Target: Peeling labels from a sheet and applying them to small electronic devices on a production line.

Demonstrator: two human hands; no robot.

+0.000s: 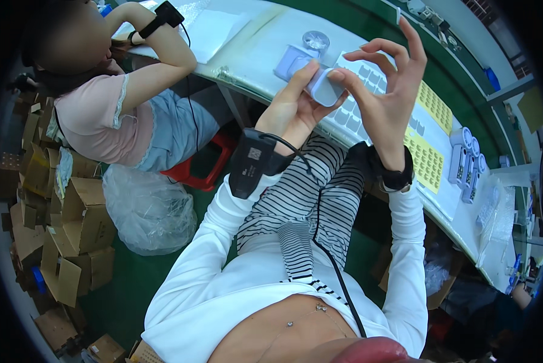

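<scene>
In front of me, over the near edge of the table, my left hand [295,106] is closed around a small lavender plastic casing [327,91] with rounded corners and a grey face. My right hand [386,85] is raised just to the right of it. Its thumb tip touches or nearly touches the casing's upper edge, and the other fingers are spread and lifted. Behind my left hand lies another lavender plastic part [288,59], partly hidden by the thumb. Under and beyond my hands is a white sheet of grey rounded stickers [353,112].
A clear round container [315,41] stands behind the casing. Yellow sheets of small pads [425,160] and several lavender devices [463,158] lie to the right. At left a person [111,115] sits at the table [247,57], near a red stool [208,166], plastic bag [149,209] and cardboard boxes [84,227].
</scene>
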